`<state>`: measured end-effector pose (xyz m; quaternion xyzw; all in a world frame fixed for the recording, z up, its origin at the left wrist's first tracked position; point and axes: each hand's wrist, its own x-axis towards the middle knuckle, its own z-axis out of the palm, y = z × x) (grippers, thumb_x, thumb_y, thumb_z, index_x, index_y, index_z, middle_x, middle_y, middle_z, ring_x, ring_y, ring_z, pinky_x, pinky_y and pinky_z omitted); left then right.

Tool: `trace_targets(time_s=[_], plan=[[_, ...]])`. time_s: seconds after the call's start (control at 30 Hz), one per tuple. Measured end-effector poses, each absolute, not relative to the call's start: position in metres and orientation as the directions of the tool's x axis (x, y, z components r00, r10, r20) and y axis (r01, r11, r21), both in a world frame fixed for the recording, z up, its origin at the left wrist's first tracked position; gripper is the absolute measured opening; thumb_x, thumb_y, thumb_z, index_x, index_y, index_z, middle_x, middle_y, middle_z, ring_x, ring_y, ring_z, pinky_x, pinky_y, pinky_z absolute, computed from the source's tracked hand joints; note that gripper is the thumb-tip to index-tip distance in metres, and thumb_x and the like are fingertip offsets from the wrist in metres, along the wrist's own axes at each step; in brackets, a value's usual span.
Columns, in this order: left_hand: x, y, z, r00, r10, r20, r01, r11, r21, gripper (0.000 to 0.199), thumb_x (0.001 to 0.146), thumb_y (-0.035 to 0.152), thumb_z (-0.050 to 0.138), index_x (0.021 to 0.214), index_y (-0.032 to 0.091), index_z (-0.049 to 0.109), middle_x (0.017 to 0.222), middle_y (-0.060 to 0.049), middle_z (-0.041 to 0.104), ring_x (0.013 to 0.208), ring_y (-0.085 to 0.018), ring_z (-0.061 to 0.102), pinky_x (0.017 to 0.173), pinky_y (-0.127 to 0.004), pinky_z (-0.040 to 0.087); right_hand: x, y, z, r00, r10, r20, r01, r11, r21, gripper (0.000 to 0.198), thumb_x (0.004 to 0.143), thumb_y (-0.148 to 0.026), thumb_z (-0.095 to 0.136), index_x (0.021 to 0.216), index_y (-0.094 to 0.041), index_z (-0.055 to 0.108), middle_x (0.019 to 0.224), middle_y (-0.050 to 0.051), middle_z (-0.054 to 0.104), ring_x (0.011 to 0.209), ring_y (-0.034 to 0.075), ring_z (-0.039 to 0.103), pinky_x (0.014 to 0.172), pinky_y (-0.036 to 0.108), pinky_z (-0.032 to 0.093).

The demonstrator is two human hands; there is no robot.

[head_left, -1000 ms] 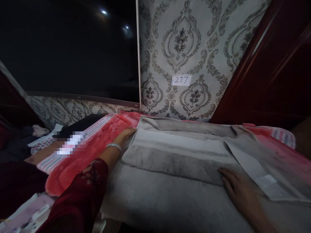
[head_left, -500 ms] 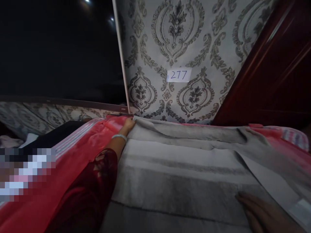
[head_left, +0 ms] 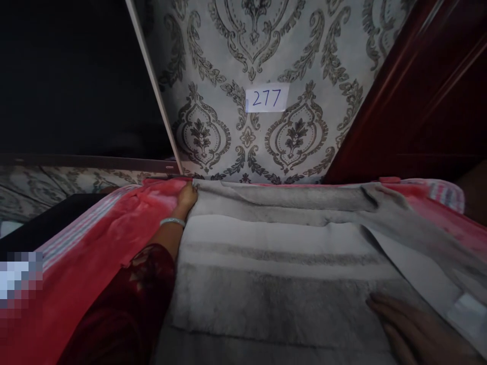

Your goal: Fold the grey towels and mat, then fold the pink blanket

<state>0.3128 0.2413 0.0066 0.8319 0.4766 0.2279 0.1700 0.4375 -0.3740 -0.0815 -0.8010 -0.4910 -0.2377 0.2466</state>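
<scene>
A grey, short-piled plush cloth [head_left: 281,304] with pale bands lies spread in front of me, and its exact kind is unclear. Layers overlap near its far edge and along its right side, where a whiter underside shows. My left hand [head_left: 187,195], below a bracelet and a dark red sleeve, is closed on the cloth's far left corner; the fingertips are partly hidden. At the lower right my right hand [head_left: 414,327] rests on the cloth with fingers stretched out. A small white patch [head_left: 467,312] is beside it, too blurred to name.
Under the cloth is a red plush blanket [head_left: 95,258] with a striped border. Behind stands a patterned wall [head_left: 247,137] bearing a paper label [head_left: 267,98] marked 277. A large dark screen [head_left: 68,76] is at left, and glossy dark red wood [head_left: 411,101] at right.
My view has shifted, so the wall, label and screen sit further left and higher. Both hands keep about the same places on the cloth.
</scene>
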Motion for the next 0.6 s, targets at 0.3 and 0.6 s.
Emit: trace_targets(time_s=[0.3, 0.6], plan=[[0.292, 0.174, 0.03, 0.78, 0.543, 0.311, 0.482, -0.838, 0.256, 0.052, 0.09, 0.033, 0.054, 0.138, 0.015, 0.057, 0.14, -0.017, 0.059, 0.133, -0.032, 0.051, 0.116, -0.043, 0.036, 0.426, -0.356, -0.058, 0.463, 0.659, 0.593, 0.881, -0.417, -0.225, 0.031, 0.098, -0.034, 0.046, 0.112, -0.024, 0.072, 0.112, 0.009, 0.073, 0.103, 0.026, 0.069, 0.09, 0.044, 0.056], [0.26, 0.116, 0.009, 0.91, 0.41, 0.06, 0.41, -0.912, 0.014, 0.065, 0.096, 0.049, 0.026, 0.152, 0.022, 0.047, 0.164, -0.011, 0.038, 0.152, -0.031, 0.031, 0.121, -0.055, 0.026, 0.421, -0.344, -0.049, 0.567, 0.564, 0.6, 0.811, -0.511, -0.286, 0.031, 0.097, -0.024, 0.046, 0.117, -0.02, 0.069, 0.122, 0.013, 0.068, 0.112, 0.028, 0.061, 0.096, 0.047, 0.049]])
